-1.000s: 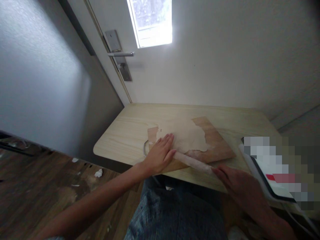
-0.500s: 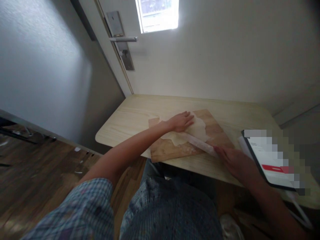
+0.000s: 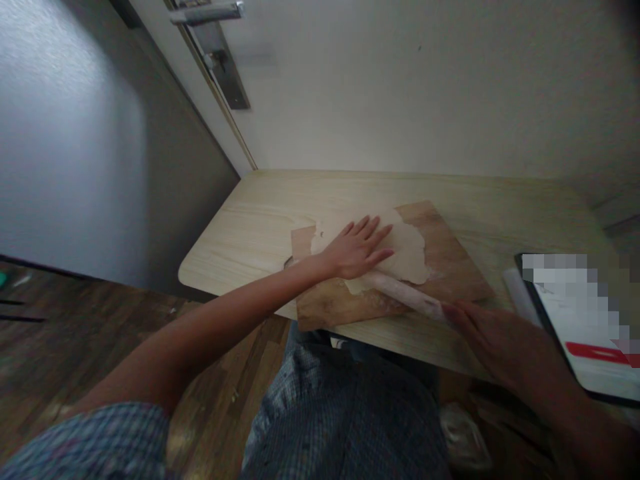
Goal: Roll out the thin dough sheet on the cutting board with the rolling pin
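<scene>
A thin, uneven sheet of pale dough (image 3: 407,250) lies on a wooden board (image 3: 325,303). My left hand (image 3: 355,250) rests flat on the dough with its fingers spread. A floury rolling pin (image 3: 405,293) slants over the near edge of the dough, and its far end is close to my left palm. My right hand (image 3: 480,330) is closed round the near end of that rolling pin, beyond the board's front edge. White flour dusts the board near the pin.
The board sits on a light wooden table (image 3: 260,220) pushed against a white door with a metal handle (image 3: 210,13). A tablet (image 3: 550,293) with a partly blurred screen stands at the table's right side. Wooden floor (image 3: 215,407) shows below left.
My head view has tilted down, so the door window has left the picture. My left hand's fingers have spread wider on the dough. My right hand still holds the rolling pin.
</scene>
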The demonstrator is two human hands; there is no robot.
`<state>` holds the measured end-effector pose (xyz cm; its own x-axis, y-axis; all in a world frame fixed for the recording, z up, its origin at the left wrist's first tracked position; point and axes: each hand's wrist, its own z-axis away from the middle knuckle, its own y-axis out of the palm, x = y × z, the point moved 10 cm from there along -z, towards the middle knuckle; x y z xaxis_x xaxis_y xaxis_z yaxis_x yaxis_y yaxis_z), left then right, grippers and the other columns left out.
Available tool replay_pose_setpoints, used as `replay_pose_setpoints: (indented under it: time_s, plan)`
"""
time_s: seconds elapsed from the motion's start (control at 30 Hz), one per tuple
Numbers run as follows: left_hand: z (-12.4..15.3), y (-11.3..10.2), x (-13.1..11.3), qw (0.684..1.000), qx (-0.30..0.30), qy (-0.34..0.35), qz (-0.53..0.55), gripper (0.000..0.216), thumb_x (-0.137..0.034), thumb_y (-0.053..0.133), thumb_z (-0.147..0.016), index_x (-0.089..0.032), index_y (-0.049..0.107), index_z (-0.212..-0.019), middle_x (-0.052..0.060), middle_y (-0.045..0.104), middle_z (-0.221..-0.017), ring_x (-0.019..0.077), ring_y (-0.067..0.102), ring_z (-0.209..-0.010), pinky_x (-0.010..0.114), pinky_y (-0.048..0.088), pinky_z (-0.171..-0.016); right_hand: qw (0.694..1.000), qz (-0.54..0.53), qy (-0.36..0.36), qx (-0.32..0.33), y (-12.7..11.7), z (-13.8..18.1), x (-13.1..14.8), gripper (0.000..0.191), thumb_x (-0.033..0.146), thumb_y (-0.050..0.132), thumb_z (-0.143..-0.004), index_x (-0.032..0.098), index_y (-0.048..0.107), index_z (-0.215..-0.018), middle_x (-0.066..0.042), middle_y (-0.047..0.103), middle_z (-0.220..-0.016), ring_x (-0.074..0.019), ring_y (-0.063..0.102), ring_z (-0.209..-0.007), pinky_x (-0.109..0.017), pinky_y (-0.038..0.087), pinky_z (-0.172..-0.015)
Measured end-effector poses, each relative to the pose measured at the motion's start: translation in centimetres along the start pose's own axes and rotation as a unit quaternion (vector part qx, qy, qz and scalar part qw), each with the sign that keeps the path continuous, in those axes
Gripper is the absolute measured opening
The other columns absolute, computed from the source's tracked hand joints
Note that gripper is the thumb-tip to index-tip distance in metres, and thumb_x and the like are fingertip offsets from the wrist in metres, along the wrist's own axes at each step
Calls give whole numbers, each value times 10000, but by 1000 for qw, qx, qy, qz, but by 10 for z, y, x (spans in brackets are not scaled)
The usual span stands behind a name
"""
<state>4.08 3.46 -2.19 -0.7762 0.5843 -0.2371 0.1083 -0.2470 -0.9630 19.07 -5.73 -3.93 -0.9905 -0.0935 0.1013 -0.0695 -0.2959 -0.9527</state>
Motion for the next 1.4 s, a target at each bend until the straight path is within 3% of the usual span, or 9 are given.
replay_pose_setpoints:
  time_s: [0.23,0.47,0.67,0.87,1.0,1.13,1.27,1.4]
  plan:
    - [26,-4,-13,997,-40,29,-51,611,-522,182,-906,-160,204,-1398,129,189,-1471,247,162,-1353,394,143,-1090,1000,8,-9,17,1,6,6,596,559,65,-870,225,538,-732,-46,614,-581,-223,606,-557,-279,290,-470]
    - [59,-3,-24,994,-84,48,-43,671,-573,195,-881,-134,218,-1388,152,271,-1440,241,219,-1339,385,197,-1076,998,41,-41,-36,1,15,13,620,623,94,-842,213,540,-711,-50,599,-533,-224,600,-515,-262,248,-433]
    - [102,5,-39,991,-117,64,-30,703,-616,259,-846,-172,210,-1390,130,194,-1471,262,116,-1363,462,168,-1080,990,61,-103,-74,6,33,33,472,578,268,-854,206,541,-754,-51,652,-637,-211,626,-574,-254,256,-449]
    - [133,15,-44,993,-99,62,-8,626,-539,220,-891,-179,170,-1402,114,183,-1477,231,88,-1370,499,92,-1090,984,91,-108,-108,-5,41,41,415,557,357,-837,202,546,-733,-53,646,-614,-213,617,-551,-257,243,-444]
    - [118,-8,-29,995,-91,34,3,564,-483,155,-920,-171,225,-1385,107,225,-1466,201,145,-1362,490,84,-1092,990,81,-83,-84,-19,30,39,393,529,381,-840,197,589,-807,-68,650,-637,-230,627,-602,-267,303,-474]
    - [75,-33,-7,998,-55,-1,4,527,-423,128,-938,-147,278,-1362,103,270,-1450,178,196,-1348,468,94,-1090,994,-2,-67,-81,-34,8,34,408,524,408,-826,214,621,-983,-81,682,-811,-251,633,-740,-290,391,-552]
    - [29,-29,14,1000,19,-24,5,549,-429,139,-934,-119,245,-1374,124,279,-1443,201,217,-1341,461,149,-1077,995,-46,-75,-53,-28,-10,32,457,549,377,-826,195,623,-977,-94,676,-886,-265,621,-792,-314,417,-596]
    - [0,-18,30,998,32,-48,-16,568,-433,162,-924,-120,182,-1398,141,165,-1476,242,141,-1358,426,151,-1080,996,-51,-61,-34,-16,-12,29,498,553,307,-847,190,617,-990,-107,675,-867,-258,621,-790,-321,423,-617]
